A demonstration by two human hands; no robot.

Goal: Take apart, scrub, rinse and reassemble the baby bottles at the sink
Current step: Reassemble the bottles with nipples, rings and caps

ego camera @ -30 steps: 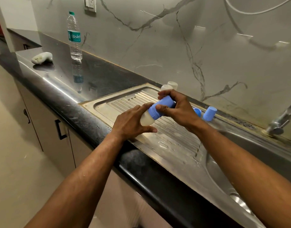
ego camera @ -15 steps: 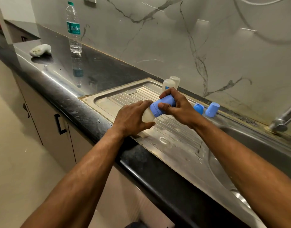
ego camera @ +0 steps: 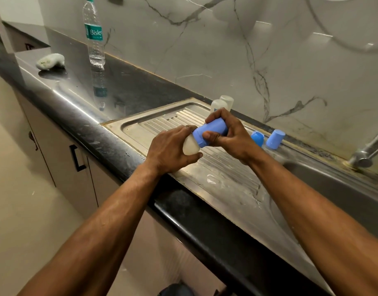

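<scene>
Hands (ego camera: pixel 205 144) round bottle (ego camera: pixel 191 146), L+R.

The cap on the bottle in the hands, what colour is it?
Blue. The cap sits on a milky white bottle, seen clearly in the head view.

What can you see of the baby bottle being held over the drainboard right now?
The baby bottle has a cloudy white plastic body and a blue cap on one end. It lies roughly horizontal, above the drainboard. The left hand grips the body; the right hand grips the cap.
</scene>
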